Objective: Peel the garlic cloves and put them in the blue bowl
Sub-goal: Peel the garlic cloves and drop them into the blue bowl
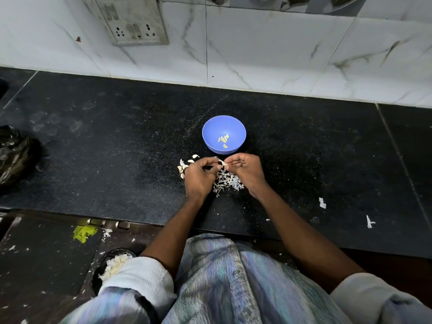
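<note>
Together, left hand (pixel 199 175) and right hand (pixel 245 168) pinch garlic clove (pixel 223 163) (skins below) near blue bowl (pixel 224 134) on tabletop (pixel 117 148).

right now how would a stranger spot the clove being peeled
Start at the blue bowl on the black counter. Just in front of it, the left hand and right hand meet. The garlic clove is pinched between their fingertips, raised above the loose skins.

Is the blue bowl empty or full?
Nearly empty: the blue bowl stands upright holding only a few peeled cloves at its bottom.
</note>
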Demonstrator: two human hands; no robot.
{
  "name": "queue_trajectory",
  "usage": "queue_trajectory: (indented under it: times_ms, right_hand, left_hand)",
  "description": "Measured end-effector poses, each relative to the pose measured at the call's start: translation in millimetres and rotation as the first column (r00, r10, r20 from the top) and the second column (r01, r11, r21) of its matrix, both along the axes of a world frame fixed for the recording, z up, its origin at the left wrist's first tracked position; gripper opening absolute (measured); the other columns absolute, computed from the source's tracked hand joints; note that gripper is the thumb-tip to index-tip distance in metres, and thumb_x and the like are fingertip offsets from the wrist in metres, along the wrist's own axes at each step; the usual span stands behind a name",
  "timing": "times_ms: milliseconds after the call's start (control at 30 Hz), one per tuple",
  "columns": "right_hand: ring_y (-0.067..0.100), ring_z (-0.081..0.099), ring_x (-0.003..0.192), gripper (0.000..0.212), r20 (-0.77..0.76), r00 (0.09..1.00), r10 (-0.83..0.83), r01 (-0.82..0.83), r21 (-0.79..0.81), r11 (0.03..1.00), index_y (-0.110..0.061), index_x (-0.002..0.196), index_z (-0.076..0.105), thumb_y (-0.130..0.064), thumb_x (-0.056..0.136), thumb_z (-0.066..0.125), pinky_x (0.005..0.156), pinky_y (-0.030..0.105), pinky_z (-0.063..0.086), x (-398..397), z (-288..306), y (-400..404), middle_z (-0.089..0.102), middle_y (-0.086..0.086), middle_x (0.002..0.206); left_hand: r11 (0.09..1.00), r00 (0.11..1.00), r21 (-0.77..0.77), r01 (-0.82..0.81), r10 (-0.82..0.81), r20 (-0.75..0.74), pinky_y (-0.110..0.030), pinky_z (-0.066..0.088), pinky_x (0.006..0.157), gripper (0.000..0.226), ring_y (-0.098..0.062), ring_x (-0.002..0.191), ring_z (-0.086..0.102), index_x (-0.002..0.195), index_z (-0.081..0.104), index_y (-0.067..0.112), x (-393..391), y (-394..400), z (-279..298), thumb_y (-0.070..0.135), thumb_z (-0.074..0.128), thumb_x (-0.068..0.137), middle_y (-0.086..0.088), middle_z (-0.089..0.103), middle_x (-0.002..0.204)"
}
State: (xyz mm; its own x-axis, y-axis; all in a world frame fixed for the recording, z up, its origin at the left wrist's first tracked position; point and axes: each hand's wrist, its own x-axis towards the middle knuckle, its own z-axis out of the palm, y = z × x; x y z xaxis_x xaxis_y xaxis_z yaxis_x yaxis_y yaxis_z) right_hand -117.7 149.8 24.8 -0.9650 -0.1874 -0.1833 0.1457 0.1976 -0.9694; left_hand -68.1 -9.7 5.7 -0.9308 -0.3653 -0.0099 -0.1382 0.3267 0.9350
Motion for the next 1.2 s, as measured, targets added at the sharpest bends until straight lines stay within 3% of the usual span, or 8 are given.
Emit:
queue_trajectory:
  times_ms: [267, 533, 667, 767, 1000, 1200]
  right_hand:
    - [0.011, 0.069, 0.077, 0.015, 0.006, 0.999, 0.034, -0.034, -0.067, 0.997, -0.002, 0.101, 0.077, -0.001, 0.086, 0.08, 0.07, 0.02, 0.055, 1, 0, 0, 0.078, 0.015, 0.089]
    - [0.007, 0.069, 0.077, 0.019, 0.039, 0.999, 0.023, -0.017, -0.153, 0.988, -0.003, 0.106, 0.079, 0.004, 0.088, 0.075, 0.071, 0.021, 0.054, 2, 0, -2, 0.079, 0.006, 0.087]
    - [0.003, 0.066, 0.071, 0.022, 0.027, 1.0, 0.015, -0.012, -0.133, 0.991, 0.001, 0.109, 0.077, 0.007, 0.088, 0.073, 0.07, 0.019, 0.053, 1, 0, -4, 0.076, 0.0, 0.08]
    - [0.004, 0.071, 0.076, 0.018, -0.013, 1.0, 0.018, -0.02, -0.099, 0.995, 0.003, 0.105, 0.077, 0.007, 0.088, 0.074, 0.071, 0.018, 0.054, 1, 0, -5, 0.078, 0.005, 0.086]
    - [0.026, 0.077, 0.089, 0.019, -0.058, 0.995, 0.076, -0.079, -0.049, 0.996, -0.001, 0.108, 0.078, 0.006, 0.092, 0.068, 0.081, 0.035, 0.061, -5, -6, -6, 0.079, 0.013, 0.097]
    - [0.023, 0.077, 0.094, 0.024, -0.152, 0.984, 0.096, -0.09, 0.048, 0.995, -0.007, 0.105, 0.081, 0.008, 0.088, 0.072, 0.089, 0.049, 0.062, -7, -9, -6, 0.078, 0.006, 0.1]
  left_hand:
    - [0.987, 0.997, -0.152, 0.047, -0.055, -0.047, -0.022, 0.058, 0.063, 0.007, -0.003, 0.066, 0.071, 0.092, 0.085, 0.024, 4, 0, 4, 0.03, 0.086, 0.089, 0.016, 0.078, 0.082]
    - [0.995, 0.998, -0.094, 0.033, -0.039, -0.059, -0.037, 0.064, 0.066, 0.007, -0.008, 0.068, 0.074, 0.094, 0.086, 0.024, 1, 0, 1, 0.023, 0.083, 0.088, 0.017, 0.08, 0.086]
    - [0.996, 0.999, -0.083, 0.017, -0.021, -0.046, -0.037, 0.064, 0.065, 0.009, -0.006, 0.066, 0.074, 0.093, 0.086, 0.022, -1, 3, 2, 0.024, 0.078, 0.089, 0.015, 0.08, 0.082]
    - [0.997, 0.999, -0.072, 0.007, -0.01, -0.045, -0.035, 0.064, 0.064, 0.007, -0.003, 0.065, 0.073, 0.094, 0.086, 0.02, -1, 4, 4, 0.021, 0.08, 0.09, 0.013, 0.08, 0.082]
    - [0.996, 0.998, -0.093, -0.019, 0.013, -0.066, -0.034, 0.064, 0.066, 0.013, -0.002, 0.068, 0.074, 0.094, 0.086, 0.021, 0, 3, 4, 0.029, 0.078, 0.087, 0.013, 0.08, 0.085]
    - [0.992, 0.997, -0.118, -0.035, 0.027, -0.069, -0.03, 0.062, 0.062, 0.007, -0.005, 0.063, 0.072, 0.085, 0.086, 0.02, 2, 7, 12, 0.024, 0.081, 0.084, 0.012, 0.078, 0.074]
